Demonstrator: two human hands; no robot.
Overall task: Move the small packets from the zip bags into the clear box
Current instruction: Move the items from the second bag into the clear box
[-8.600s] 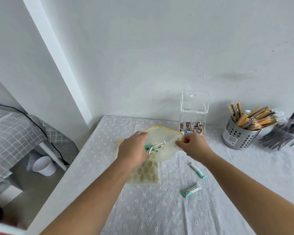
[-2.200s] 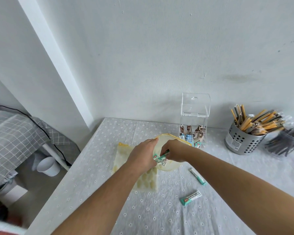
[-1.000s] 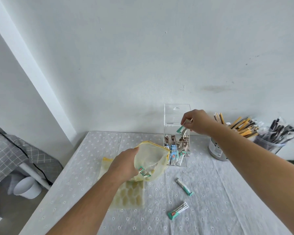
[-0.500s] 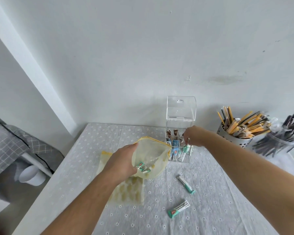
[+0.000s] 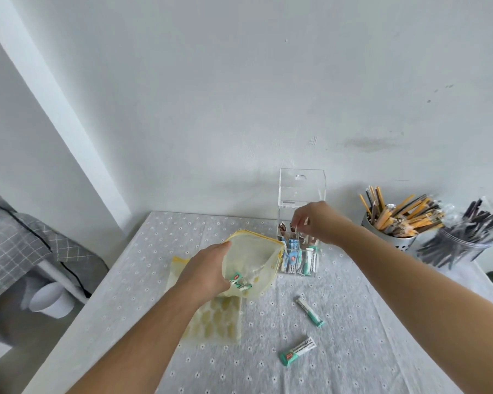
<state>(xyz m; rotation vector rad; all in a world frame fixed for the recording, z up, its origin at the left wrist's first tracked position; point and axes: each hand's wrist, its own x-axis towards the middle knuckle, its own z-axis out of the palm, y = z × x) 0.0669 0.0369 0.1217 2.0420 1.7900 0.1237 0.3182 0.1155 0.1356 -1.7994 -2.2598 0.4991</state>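
Note:
My left hand point(image 5: 205, 271) grips the rim of a yellow zip bag point(image 5: 254, 254) and holds it open above the table; a few green-and-white small packets point(image 5: 239, 281) lie inside. A second, flat zip bag point(image 5: 214, 322) lies under it. The clear box point(image 5: 313, 270) stands behind with its lid point(image 5: 301, 189) raised, blue, green and brown packets upright in its compartments. My right hand point(image 5: 316, 220) hovers over the box's open top, fingertips pinching a thin white packet end. Two loose packets point(image 5: 310, 311) point(image 5: 298, 351) lie on the cloth in front.
A metal holder point(image 5: 393, 240) full of yellow and brown sticks and a clear tub point(image 5: 461, 248) of dark sticks stand at the right, against the wall. The table's left edge drops to a white cup point(image 5: 50, 300) and grey checked fabric point(image 5: 12, 245).
My right hand took a green packet out of the bag, carried it to the box, dipped to the front compartments and now sits higher over the box top. The left hand kept holding the bag.

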